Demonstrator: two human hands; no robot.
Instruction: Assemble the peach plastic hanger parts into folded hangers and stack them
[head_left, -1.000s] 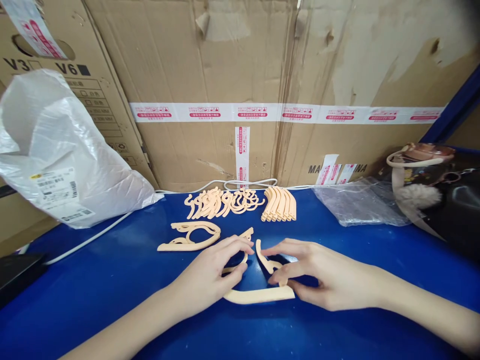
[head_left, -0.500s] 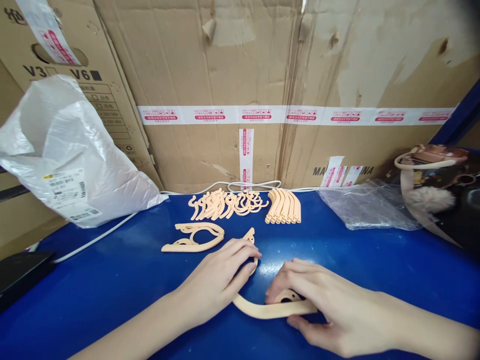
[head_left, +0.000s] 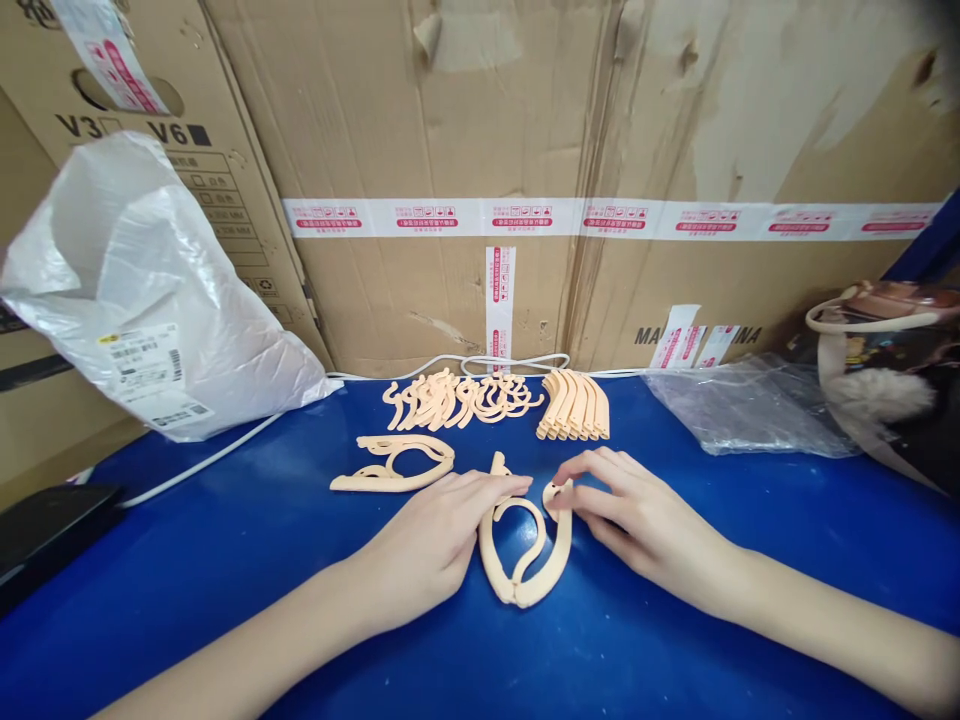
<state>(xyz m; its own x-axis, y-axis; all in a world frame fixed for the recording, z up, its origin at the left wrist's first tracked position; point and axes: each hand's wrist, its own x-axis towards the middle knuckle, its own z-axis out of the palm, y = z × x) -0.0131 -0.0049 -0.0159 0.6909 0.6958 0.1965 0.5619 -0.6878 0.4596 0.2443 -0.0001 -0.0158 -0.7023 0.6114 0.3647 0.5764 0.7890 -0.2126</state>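
Shiny blue tabletop (head_left: 637, 640) holds one smooth, curvy hanger (head_left: 553, 567), longest from front to back, joined end pointing to the near side. The left hand (head_left: 427, 535), half curled, holds its left arm; the right hand (head_left: 637, 515) loosely pinches its right tip. Left of the curvy hanger lies one second hanger (head_left: 397, 483); behind it, many bent hooks (head_left: 442, 400).

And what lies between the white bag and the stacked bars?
The loose hooks, with the white cable behind them, in the head view.

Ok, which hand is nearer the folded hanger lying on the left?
Left. The left hand is close beside the right end of that folded hanger; the right hand is farther right, its fingers at the V-shaped hanger.
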